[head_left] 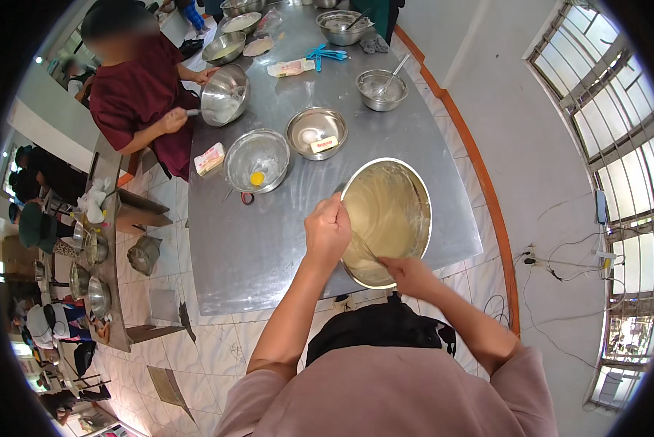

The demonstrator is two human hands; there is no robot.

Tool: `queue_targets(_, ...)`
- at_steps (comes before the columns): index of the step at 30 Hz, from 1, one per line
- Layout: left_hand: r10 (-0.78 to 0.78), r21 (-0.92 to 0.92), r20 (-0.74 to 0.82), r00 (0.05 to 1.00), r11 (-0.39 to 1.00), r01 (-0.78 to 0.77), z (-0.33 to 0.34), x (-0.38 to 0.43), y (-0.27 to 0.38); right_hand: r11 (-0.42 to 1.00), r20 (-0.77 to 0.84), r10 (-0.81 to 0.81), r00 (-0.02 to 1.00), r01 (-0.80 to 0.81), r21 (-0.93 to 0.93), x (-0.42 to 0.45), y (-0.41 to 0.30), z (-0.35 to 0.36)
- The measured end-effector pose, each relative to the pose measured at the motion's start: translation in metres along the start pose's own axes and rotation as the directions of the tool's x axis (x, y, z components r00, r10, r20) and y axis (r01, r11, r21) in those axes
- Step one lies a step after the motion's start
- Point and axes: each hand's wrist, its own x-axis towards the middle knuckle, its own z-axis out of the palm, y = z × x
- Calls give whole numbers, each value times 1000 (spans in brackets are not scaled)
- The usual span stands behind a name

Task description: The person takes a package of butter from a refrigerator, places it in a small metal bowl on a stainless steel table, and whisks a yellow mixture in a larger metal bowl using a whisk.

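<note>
My left hand (328,226) grips the left rim of a large metal mixing bowl (426,191), which tilts at the near edge of the metal table. Pale yellow batter (388,210) coats the inside of this bowl. My right hand (414,277) is closed on a thin utensil (364,244) that reaches into the batter; its exact kind is unclear. Beyond the bowl stands a metal bowl (294,123) with an egg (309,135) and a wrapped stick (324,144). To its left, a floury bowl (239,143) holds an egg yolk (257,178).
Across the metal table (234,246), a person in maroon (136,82) holds a tilted bowl (226,82). A bowl with a whisk (381,90), blue measuring spoons (327,53), wrappers (209,159) and several more bowls stand farther off. A wall (469,93) runs along the right.
</note>
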Motion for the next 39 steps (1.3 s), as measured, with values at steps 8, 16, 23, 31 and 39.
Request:
queue_targets(8, 10, -10, 106, 994, 1000, -9, 1, -1, 10, 920, -38, 155, 987, -158, -359, 8, 38, -8)
queue_targets(16, 70, 33, 130, 989, 997, -75, -2, 1, 20, 982, -14, 99, 995, -100, -158, 36, -25, -59)
queue_targets(23, 58, 23, 59, 997, 998, -59, 8, -8, 15, 953, 134, 243, 961, -211, -216, -15, 24, 22)
queue_targets(31, 40, 65, 107, 993, 997, -47, 1, -10, 20, 941, -38, 185, 982, -189, -280, 25, 0, -69)
queue_targets(39, 50, 81, 86, 995, 995, -57, 3, -10, 26, 978, 11, -27, 1000, 24, 205, -2, 5, -17)
